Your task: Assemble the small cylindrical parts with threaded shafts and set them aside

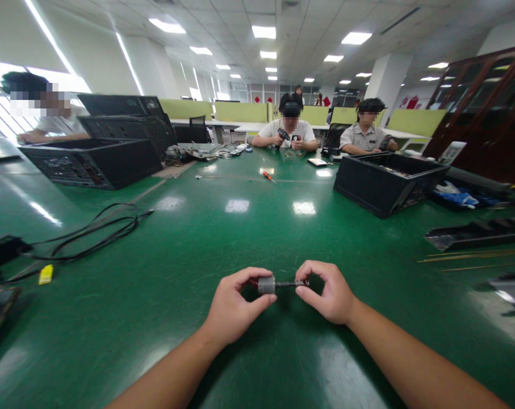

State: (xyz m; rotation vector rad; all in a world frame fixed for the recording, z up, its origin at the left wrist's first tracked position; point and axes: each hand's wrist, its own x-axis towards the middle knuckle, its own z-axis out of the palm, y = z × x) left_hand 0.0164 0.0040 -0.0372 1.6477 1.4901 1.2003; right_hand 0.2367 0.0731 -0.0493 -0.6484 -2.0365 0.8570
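Above the green table, a small motor (266,285) is held level between my two hands. It has a grey metal cylinder and a thin dark shaft (285,284) that points right. My left hand (235,304) grips the cylinder between thumb and fingers, and a bit of red shows at its left end. The thumb and forefinger of my right hand (327,292) pinch the far end of the shaft, where a ribbed or coiled tip partly shows. My fingers hide some of both ends.
Ahead lies an orange screwdriver (268,176). Black computer cases (108,162) stand at the left, and another open case (380,182) at the right. A black cable (121,227) and yellow tag (46,275) lie left; thin rods (474,257) lie right. Several people sit around the table.
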